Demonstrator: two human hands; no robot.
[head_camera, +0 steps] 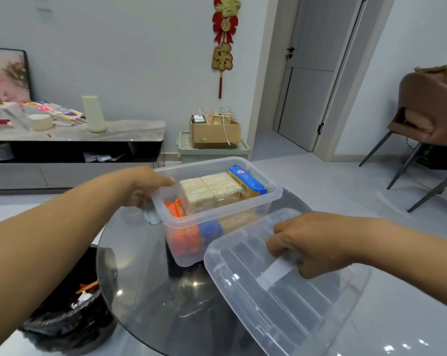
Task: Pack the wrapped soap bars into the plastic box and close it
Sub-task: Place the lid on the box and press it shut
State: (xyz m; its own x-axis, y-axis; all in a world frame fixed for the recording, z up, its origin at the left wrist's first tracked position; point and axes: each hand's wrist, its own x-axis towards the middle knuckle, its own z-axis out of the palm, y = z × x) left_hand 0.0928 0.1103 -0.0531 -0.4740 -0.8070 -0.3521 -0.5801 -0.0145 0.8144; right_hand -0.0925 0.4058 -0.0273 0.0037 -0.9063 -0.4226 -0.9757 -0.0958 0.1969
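A clear plastic box (243,217) stands open on the round glass table (145,291). Inside it lie cream wrapped soap bars (212,190), a blue-and-yellow wrapped bar (246,179) at the right end and orange bars (176,208) at the left end. My left hand (146,187) grips the box's left rim, thumb over the edge. The clear ribbed lid (289,291) lies tilted in front of the box at the right. On the lid's handle area my right hand (312,244) is closed, holding it.
A bin lined with a black bag (73,312) stands at the table's left. Behind are a low TV cabinet (73,140) with clutter, a cardboard box on a green crate (214,147), a brown chair (428,119) at the right, and a grey door.
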